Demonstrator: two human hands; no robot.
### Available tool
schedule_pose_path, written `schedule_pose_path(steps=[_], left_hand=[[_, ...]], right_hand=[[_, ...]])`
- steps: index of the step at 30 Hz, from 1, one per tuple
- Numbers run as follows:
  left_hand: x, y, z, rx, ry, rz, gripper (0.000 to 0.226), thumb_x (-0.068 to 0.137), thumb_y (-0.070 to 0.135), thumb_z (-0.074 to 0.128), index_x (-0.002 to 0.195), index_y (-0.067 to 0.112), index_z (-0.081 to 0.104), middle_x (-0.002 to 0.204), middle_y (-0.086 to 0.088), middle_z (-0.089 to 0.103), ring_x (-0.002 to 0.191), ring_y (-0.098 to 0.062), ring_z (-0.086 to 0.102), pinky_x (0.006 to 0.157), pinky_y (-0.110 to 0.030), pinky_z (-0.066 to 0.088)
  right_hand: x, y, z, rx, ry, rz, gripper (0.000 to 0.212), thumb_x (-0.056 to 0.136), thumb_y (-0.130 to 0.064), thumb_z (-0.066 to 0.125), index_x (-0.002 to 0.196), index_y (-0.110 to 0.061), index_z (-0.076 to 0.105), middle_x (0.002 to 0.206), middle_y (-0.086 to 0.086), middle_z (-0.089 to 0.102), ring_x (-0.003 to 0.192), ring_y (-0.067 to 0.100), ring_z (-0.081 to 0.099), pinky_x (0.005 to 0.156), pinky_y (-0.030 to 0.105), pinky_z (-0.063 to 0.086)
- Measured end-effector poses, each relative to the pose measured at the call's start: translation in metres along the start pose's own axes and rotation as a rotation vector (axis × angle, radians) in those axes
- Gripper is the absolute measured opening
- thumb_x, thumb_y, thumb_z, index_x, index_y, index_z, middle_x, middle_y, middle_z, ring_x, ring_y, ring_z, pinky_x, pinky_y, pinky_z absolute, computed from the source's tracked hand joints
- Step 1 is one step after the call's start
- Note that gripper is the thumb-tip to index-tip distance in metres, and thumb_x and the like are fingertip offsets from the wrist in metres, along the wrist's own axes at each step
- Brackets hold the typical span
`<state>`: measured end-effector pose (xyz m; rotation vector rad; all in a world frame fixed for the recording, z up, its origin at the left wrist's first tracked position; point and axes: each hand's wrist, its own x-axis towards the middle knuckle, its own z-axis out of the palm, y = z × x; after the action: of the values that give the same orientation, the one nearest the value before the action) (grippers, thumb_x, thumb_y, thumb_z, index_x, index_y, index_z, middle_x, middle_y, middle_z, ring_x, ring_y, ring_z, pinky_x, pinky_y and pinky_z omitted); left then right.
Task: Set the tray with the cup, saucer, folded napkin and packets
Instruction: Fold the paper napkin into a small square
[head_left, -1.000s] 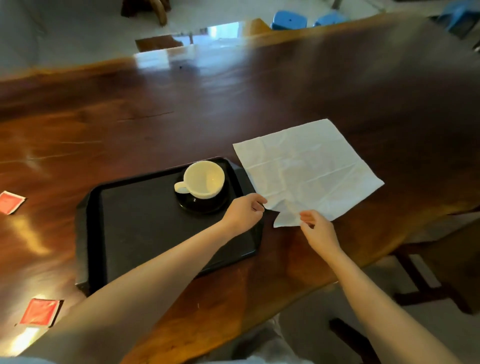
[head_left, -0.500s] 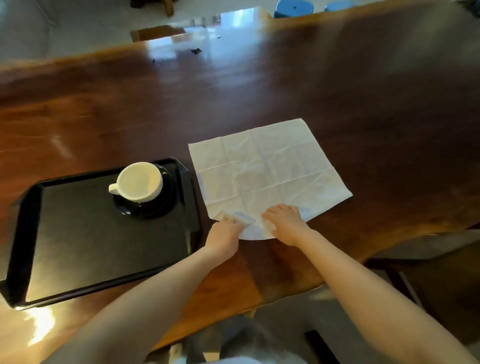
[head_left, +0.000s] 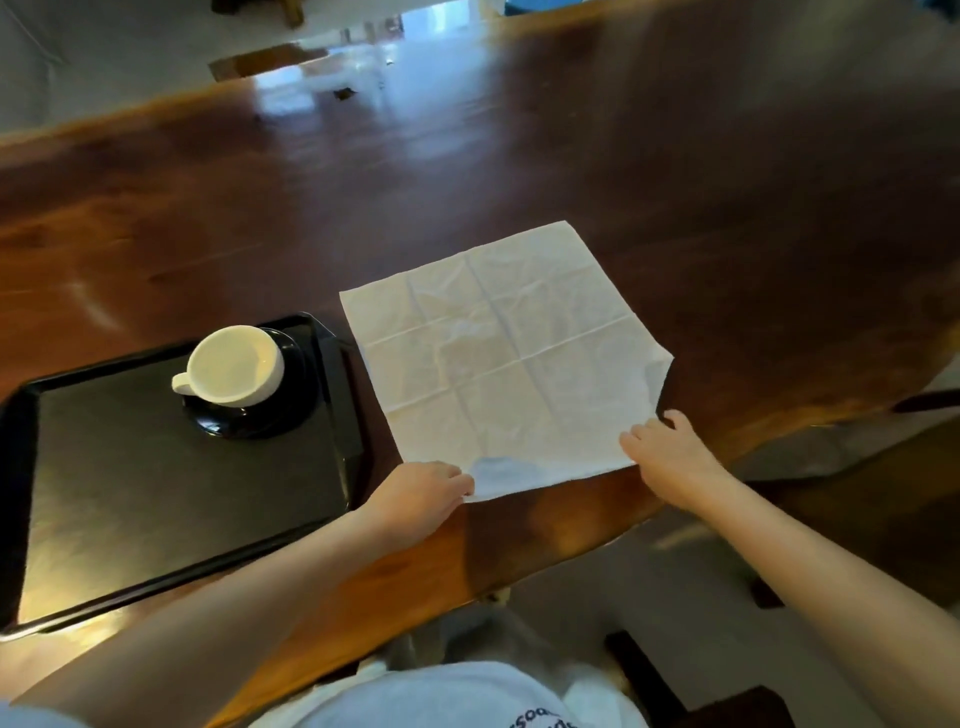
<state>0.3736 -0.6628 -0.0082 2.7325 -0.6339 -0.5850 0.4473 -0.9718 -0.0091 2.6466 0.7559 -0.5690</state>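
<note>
Glossy wood table (head_left: 571, 156); creased paper napkin (head_left: 498, 358); glossy saucer (head_left: 291, 410).

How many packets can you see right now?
0. None on the black tray, which holds only the cup on its saucer, and none by the unfolded napkin. Some may lie outside the frame to the left.
</note>
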Motion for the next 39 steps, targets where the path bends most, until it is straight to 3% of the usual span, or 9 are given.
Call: schedule_pose_path(steps=[6, 9, 13, 16, 18, 23, 30, 35, 39], left_hand=[[-0.018, 0.016, 0.027, 0.000, -0.208, -0.013, 0.032, 0.092, 0.044, 0.042, 0.109, 0.024, 0.060, 0.112, 0.004, 0.058, 0.105, -0.017, 0.053, 0.081, -0.027, 0.043], [-0.021, 0.016, 0.021, -0.116, -0.086, -0.170, 0.040, 0.092, 0.051, 0.042, 0.120, 0.027, 0.058, 0.124, 0.007, 0.057, 0.114, -0.014, 0.052, 0.091, -0.028, 0.044], [0.017, 0.026, 0.030, -0.162, 0.260, -0.338, 0.045, 0.099, 0.033, 0.035, 0.141, 0.016, 0.037, 0.149, -0.006, 0.037, 0.138, -0.024, 0.033, 0.112, -0.035, 0.028], [0.052, 0.029, 0.060, -0.089, 0.152, -0.428, 0.053, 0.100, 0.036, 0.014, 0.150, 0.020, 0.004, 0.159, -0.008, -0.002, 0.146, -0.024, -0.008, 0.119, -0.043, -0.002], [0.061, 0.019, 0.078, -0.012, 0.147, -0.441, 0.057, 0.096, 0.041, 0.005, 0.149, 0.023, -0.006, 0.158, -0.004, -0.013, 0.143, -0.022, -0.019, 0.117, -0.047, -0.010], [0.059, -0.007, 0.080, 0.048, 0.220, -0.401, 0.058, 0.097, 0.050, 0.015, 0.148, 0.031, -0.004, 0.158, 0.006, -0.010, 0.145, -0.018, -0.013, 0.116, -0.048, -0.007], [0.058, -0.028, 0.069, 0.011, 0.258, -0.446, 0.061, 0.096, 0.052, 0.013, 0.149, 0.029, -0.005, 0.159, 0.005, -0.010, 0.144, -0.014, -0.016, 0.118, -0.042, -0.009], [0.069, -0.029, 0.055, -0.031, 0.330, -0.616, 0.065, 0.092, 0.051, 0.006, 0.150, 0.020, 0.008, 0.159, -0.005, 0.003, 0.146, -0.021, -0.005, 0.117, -0.044, -0.005], [0.122, -0.025, 0.032, -0.063, 0.364, -0.531, 0.062, 0.091, 0.043, 0.004, 0.149, 0.022, 0.011, 0.159, -0.004, 0.006, 0.146, -0.020, -0.001, 0.116, -0.047, -0.006]], right_hand=[[-0.022, -0.008, 0.025, 0.231, -0.079, 0.387, 0.026, 0.090, -0.011, 0.040, 0.114, -0.018, 0.046, 0.112, 0.002, 0.057, 0.104, 0.022, 0.050, 0.085, 0.038, 0.041], [-0.017, -0.023, 0.004, 0.372, -0.015, 0.546, 0.025, 0.091, -0.013, 0.041, 0.115, -0.012, 0.047, 0.113, 0.008, 0.056, 0.105, 0.026, 0.050, 0.084, 0.038, 0.043], [0.022, -0.074, -0.011, 0.623, 0.264, 0.346, 0.036, 0.094, -0.017, 0.041, 0.129, -0.008, 0.043, 0.133, 0.012, 0.049, 0.122, 0.028, 0.042, 0.097, 0.037, 0.037], [0.060, -0.117, -0.007, 0.768, 0.239, 0.209, 0.048, 0.097, -0.020, 0.036, 0.144, -0.011, 0.026, 0.156, 0.009, 0.019, 0.144, 0.025, 0.015, 0.116, 0.040, 0.017], [0.072, -0.129, 0.008, 0.742, 0.189, 0.225, 0.052, 0.099, -0.026, 0.028, 0.148, -0.014, 0.013, 0.158, 0.006, 0.003, 0.146, 0.021, 0.000, 0.119, 0.039, 0.003], [0.067, -0.083, 0.049, 0.449, 0.237, 0.209, 0.059, 0.095, -0.048, 0.017, 0.149, -0.026, 0.007, 0.159, -0.001, 0.002, 0.146, 0.022, -0.001, 0.117, 0.047, -0.001], [0.057, 0.005, 0.074, 0.475, 0.219, 0.479, 0.063, 0.092, -0.057, 0.007, 0.148, -0.029, -0.001, 0.159, -0.001, 0.000, 0.146, 0.024, -0.003, 0.117, 0.048, 0.003], [0.059, 0.012, 0.051, 0.615, 0.184, 0.589, 0.069, 0.092, -0.055, 0.011, 0.149, -0.016, 0.005, 0.159, 0.006, 0.001, 0.146, 0.025, -0.003, 0.117, 0.051, 0.003], [0.120, -0.039, 0.006, 0.625, 0.319, 0.244, 0.064, 0.092, -0.045, 0.016, 0.147, -0.013, 0.021, 0.157, 0.008, 0.014, 0.145, 0.028, 0.008, 0.114, 0.050, 0.003]])
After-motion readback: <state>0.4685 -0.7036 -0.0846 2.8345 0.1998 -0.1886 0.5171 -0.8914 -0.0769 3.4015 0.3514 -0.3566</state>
